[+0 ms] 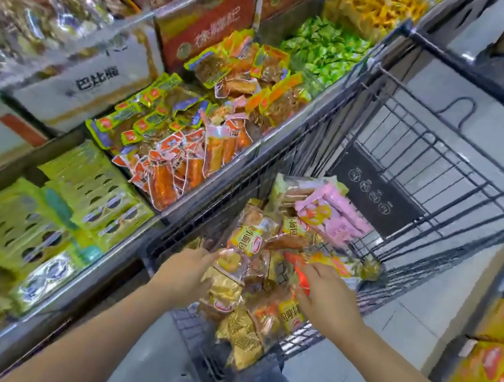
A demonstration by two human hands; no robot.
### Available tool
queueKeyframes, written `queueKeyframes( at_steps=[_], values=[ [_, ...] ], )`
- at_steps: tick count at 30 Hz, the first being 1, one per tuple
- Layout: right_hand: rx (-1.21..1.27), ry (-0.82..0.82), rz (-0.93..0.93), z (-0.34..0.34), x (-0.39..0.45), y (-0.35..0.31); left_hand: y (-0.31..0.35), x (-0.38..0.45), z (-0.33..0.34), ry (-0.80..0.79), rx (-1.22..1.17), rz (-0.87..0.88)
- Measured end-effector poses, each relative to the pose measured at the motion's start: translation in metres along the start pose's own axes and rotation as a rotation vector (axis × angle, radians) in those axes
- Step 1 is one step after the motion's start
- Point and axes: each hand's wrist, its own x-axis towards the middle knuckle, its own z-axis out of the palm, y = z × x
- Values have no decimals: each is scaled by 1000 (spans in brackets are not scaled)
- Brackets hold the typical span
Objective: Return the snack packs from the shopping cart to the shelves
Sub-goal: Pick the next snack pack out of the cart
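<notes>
Both hands (186, 271) grip carted snack packs (252, 258).

— What are the arms doing?
— Both bare forearms are reaching forward and down, converging a little.
— And the left hand (186, 271)?
— It is lying palm down, its fingertips hidden, so its grip is impossible to judge.
— The right hand (328, 293)?
— Palm down too, fingers curling inward toward the left; whether they are gripping is unclear.

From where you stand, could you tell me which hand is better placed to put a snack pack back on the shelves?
Probably the left hand: it is already on the packs in the cart, and the shelves lie on its side. The right hand would have to cross over.
</notes>
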Motion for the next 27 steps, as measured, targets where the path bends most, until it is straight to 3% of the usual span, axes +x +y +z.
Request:
queueKeyframes(
  at_steps=[7, 15, 27],
  values=[
    [41, -217, 121, 40, 40, 1, -26, 41, 17, -117, -11, -82],
    [186, -276, 345, 89, 79, -4, -56, 103, 47, -296, -64, -123],
    [442, -398, 543, 176, 132, -33, -78, 146, 95, -337, -567, -149]
  ],
)
